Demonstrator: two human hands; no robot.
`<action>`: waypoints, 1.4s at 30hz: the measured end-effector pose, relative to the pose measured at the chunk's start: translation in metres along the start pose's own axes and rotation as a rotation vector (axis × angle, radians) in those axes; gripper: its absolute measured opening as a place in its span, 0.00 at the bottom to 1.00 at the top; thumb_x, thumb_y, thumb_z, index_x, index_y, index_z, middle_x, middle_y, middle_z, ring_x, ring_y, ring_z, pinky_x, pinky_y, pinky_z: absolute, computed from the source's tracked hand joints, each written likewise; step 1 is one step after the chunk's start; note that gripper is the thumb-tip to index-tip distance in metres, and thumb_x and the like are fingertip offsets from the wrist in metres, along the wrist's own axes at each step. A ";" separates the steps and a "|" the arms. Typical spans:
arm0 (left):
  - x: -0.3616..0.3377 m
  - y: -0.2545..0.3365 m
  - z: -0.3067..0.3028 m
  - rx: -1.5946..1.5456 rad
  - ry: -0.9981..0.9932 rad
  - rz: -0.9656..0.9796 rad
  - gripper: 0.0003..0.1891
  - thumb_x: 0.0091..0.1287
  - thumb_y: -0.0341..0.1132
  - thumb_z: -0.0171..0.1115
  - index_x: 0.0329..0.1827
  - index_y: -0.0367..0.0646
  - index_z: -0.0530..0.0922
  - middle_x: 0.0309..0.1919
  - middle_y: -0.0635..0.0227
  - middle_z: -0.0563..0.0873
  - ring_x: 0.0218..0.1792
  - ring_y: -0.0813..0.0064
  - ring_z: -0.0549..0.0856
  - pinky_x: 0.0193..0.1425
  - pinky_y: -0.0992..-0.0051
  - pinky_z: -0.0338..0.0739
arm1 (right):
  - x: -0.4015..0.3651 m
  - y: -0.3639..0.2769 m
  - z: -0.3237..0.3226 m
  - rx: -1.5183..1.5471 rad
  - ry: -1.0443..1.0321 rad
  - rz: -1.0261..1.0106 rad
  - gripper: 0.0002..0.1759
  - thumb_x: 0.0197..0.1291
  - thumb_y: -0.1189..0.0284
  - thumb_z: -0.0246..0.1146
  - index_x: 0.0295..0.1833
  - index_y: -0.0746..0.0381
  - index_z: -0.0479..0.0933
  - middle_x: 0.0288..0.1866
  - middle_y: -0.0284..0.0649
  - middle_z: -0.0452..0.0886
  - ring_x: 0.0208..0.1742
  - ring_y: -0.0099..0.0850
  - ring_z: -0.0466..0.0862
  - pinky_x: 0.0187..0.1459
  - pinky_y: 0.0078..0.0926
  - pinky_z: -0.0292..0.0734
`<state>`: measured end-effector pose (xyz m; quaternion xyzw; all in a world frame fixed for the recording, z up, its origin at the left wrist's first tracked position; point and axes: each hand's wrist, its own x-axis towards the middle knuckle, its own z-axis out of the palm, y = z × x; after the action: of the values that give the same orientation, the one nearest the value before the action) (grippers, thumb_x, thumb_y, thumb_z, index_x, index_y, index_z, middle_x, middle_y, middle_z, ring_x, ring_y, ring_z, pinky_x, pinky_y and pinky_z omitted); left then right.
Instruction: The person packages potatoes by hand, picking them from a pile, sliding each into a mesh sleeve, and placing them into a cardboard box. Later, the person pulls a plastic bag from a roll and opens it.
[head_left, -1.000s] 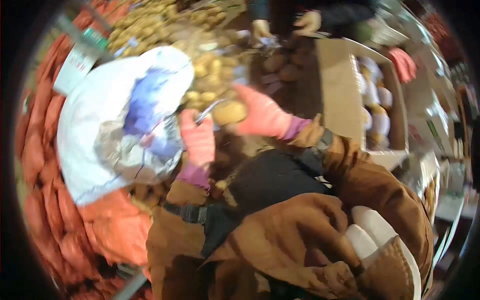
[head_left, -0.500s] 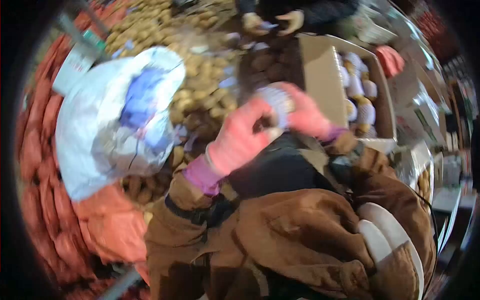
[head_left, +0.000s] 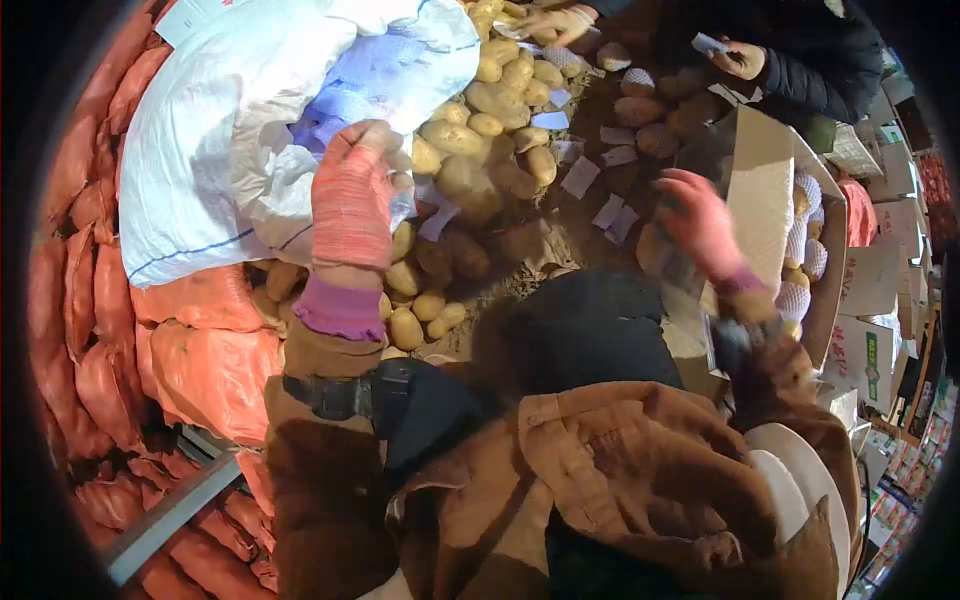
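Note:
My left hand (head_left: 355, 200), in a pink knit glove, is at the mouth of the white woven sack (head_left: 190, 170). Its fingers are bent together in front of the purple foam net sleeves (head_left: 365, 85) inside; what they pinch, if anything, is hidden. Beside the carton's raised flap (head_left: 752, 190), my right hand (head_left: 705, 225) is smeared by motion, its fingers over the edge of the potato pile. Loose potatoes (head_left: 455, 138) lie between my hands. Inside the carton (head_left: 835, 290) are potatoes in white foam nets (head_left: 795, 245).
Across the pile, another person's hand (head_left: 740, 60) holds a small pale sleeve, and their other hand (head_left: 565, 22) reaches over potatoes. Paper slips (head_left: 580, 178) are scattered on the pile. Red mesh sacks (head_left: 95, 330) line the left, above a metal bar (head_left: 175, 515). Cartons (head_left: 865, 275) stand at right.
My hands were together around a net-sleeved potato; they have since parted. The left went to the white sack, the right toward the carton, without that potato showing in them. The view has also shifted.

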<state>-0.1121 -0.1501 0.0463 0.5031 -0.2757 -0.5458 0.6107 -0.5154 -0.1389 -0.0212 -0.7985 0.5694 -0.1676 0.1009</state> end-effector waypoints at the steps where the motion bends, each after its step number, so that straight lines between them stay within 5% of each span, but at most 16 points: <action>1: 0.000 -0.003 0.001 0.026 -0.014 -0.022 0.12 0.67 0.33 0.66 0.50 0.40 0.77 0.37 0.67 0.83 0.33 0.75 0.82 0.35 0.75 0.77 | 0.025 0.011 0.044 0.030 -0.095 -0.094 0.18 0.55 0.71 0.63 0.53 0.56 0.81 0.59 0.41 0.79 0.60 0.45 0.78 0.60 0.40 0.75; 3: -0.001 -0.012 0.000 0.087 -0.049 -0.047 0.11 0.68 0.32 0.65 0.49 0.40 0.77 0.37 0.68 0.83 0.32 0.77 0.82 0.35 0.76 0.78 | 0.069 0.039 0.139 -0.085 -0.418 -0.080 0.14 0.57 0.70 0.61 0.49 0.55 0.81 0.54 0.42 0.80 0.55 0.46 0.80 0.54 0.41 0.77; 6: -0.002 -0.019 -0.007 0.134 -0.117 -0.116 0.10 0.68 0.33 0.65 0.48 0.39 0.78 0.36 0.70 0.83 0.33 0.79 0.83 0.36 0.79 0.79 | 0.108 0.129 0.304 -0.268 -0.370 -0.198 0.09 0.58 0.66 0.60 0.42 0.55 0.80 0.48 0.43 0.81 0.50 0.47 0.82 0.47 0.44 0.78; 10: 0.008 -0.040 -0.019 0.224 -0.077 -0.218 0.09 0.68 0.33 0.66 0.46 0.40 0.79 0.36 0.71 0.83 0.34 0.79 0.84 0.36 0.79 0.79 | 0.110 0.127 0.323 -0.197 -0.095 -0.262 0.07 0.60 0.68 0.57 0.34 0.56 0.79 0.41 0.42 0.81 0.46 0.46 0.83 0.41 0.47 0.79; 14: 0.018 -0.058 -0.018 0.259 -0.086 -0.290 0.08 0.70 0.32 0.63 0.47 0.39 0.78 0.37 0.68 0.83 0.34 0.80 0.82 0.37 0.81 0.77 | 0.099 0.134 0.317 -0.407 -0.380 0.051 0.11 0.57 0.66 0.59 0.44 0.54 0.83 0.44 0.44 0.83 0.48 0.47 0.83 0.46 0.44 0.81; 18: 0.033 -0.086 -0.014 0.346 -0.158 -0.300 0.12 0.69 0.36 0.64 0.50 0.39 0.78 0.41 0.66 0.84 0.39 0.77 0.83 0.40 0.78 0.79 | 0.119 0.073 0.264 0.207 -0.265 0.400 0.21 0.60 0.70 0.60 0.60 0.57 0.79 0.54 0.46 0.83 0.51 0.46 0.83 0.51 0.41 0.80; 22: 0.043 -0.134 -0.001 0.881 -0.268 -0.076 0.20 0.67 0.43 0.65 0.53 0.36 0.78 0.46 0.61 0.85 0.49 0.70 0.83 0.47 0.70 0.80 | 0.107 -0.042 0.162 1.571 -0.388 0.295 0.25 0.64 0.76 0.65 0.66 0.64 0.71 0.53 0.34 0.82 0.54 0.25 0.79 0.55 0.26 0.76; 26: 0.046 -0.152 0.011 0.966 -0.344 -0.140 0.20 0.69 0.44 0.61 0.53 0.36 0.78 0.43 0.49 0.84 0.45 0.57 0.84 0.47 0.66 0.78 | 0.098 -0.072 0.131 1.362 -0.547 0.350 0.11 0.65 0.73 0.65 0.52 0.62 0.82 0.49 0.31 0.82 0.52 0.22 0.79 0.53 0.25 0.77; 29: 0.050 -0.164 0.004 1.173 -0.481 -0.045 0.13 0.72 0.35 0.54 0.52 0.36 0.78 0.40 0.48 0.85 0.40 0.55 0.85 0.46 0.64 0.79 | 0.107 -0.058 0.139 0.514 0.025 -0.544 0.09 0.65 0.71 0.66 0.46 0.64 0.81 0.47 0.33 0.81 0.51 0.24 0.80 0.52 0.27 0.78; 30: 0.051 -0.167 0.000 1.269 -0.562 0.009 0.13 0.72 0.34 0.53 0.52 0.37 0.78 0.40 0.48 0.85 0.40 0.54 0.85 0.46 0.64 0.79 | 0.114 -0.058 0.133 0.725 -0.118 -0.574 0.11 0.65 0.67 0.66 0.44 0.65 0.78 0.47 0.34 0.81 0.51 0.27 0.80 0.54 0.30 0.78; 32: 0.051 -0.168 -0.011 1.479 -0.739 0.169 0.14 0.73 0.35 0.52 0.55 0.39 0.77 0.41 0.56 0.86 0.39 0.58 0.86 0.47 0.65 0.80 | 0.115 -0.078 0.111 1.131 -0.547 -0.091 0.13 0.66 0.66 0.65 0.49 0.65 0.78 0.49 0.34 0.81 0.53 0.27 0.79 0.56 0.30 0.76; 33: 0.048 -0.162 -0.010 1.176 -0.617 -0.112 0.14 0.73 0.38 0.53 0.56 0.40 0.77 0.41 0.59 0.86 0.40 0.59 0.86 0.48 0.64 0.81 | 0.114 -0.086 0.107 1.308 -0.761 0.176 0.15 0.67 0.66 0.64 0.52 0.64 0.77 0.50 0.34 0.81 0.54 0.28 0.79 0.57 0.31 0.76; 36: 0.049 -0.144 -0.010 0.198 -0.056 -0.684 0.21 0.72 0.50 0.57 0.58 0.44 0.75 0.43 0.68 0.85 0.43 0.62 0.84 0.49 0.60 0.81 | 0.166 -0.062 0.161 1.098 -0.180 -0.085 0.21 0.68 0.70 0.62 0.64 0.63 0.73 0.53 0.35 0.80 0.55 0.23 0.77 0.53 0.24 0.75; 37: 0.051 -0.142 -0.016 0.261 -0.009 -0.574 0.24 0.72 0.55 0.55 0.58 0.44 0.74 0.46 0.64 0.84 0.45 0.62 0.83 0.49 0.61 0.81 | 0.190 -0.060 0.153 0.890 -0.114 0.034 0.26 0.64 0.74 0.64 0.68 0.63 0.69 0.56 0.44 0.80 0.56 0.31 0.80 0.55 0.29 0.77; 39: 0.064 -0.136 -0.025 0.269 0.021 -0.672 0.24 0.72 0.55 0.56 0.56 0.43 0.75 0.47 0.63 0.83 0.42 0.65 0.83 0.47 0.63 0.81 | 0.247 -0.036 0.197 0.391 0.283 -0.307 0.36 0.57 0.76 0.66 0.72 0.59 0.64 0.60 0.50 0.79 0.63 0.52 0.75 0.64 0.41 0.72; 42: 0.050 -0.132 -0.021 0.195 -0.037 -0.575 0.23 0.71 0.55 0.56 0.53 0.44 0.76 0.44 0.65 0.82 0.40 0.68 0.83 0.46 0.65 0.80 | 0.284 -0.020 0.265 -0.212 -0.091 -0.268 0.37 0.55 0.77 0.64 0.73 0.56 0.64 0.59 0.51 0.78 0.63 0.51 0.75 0.64 0.40 0.71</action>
<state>-0.1319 -0.1775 -0.0926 0.6068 -0.1841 -0.6764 0.3748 -0.3129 -0.4080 -0.2153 -0.8801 0.4672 -0.0823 0.0187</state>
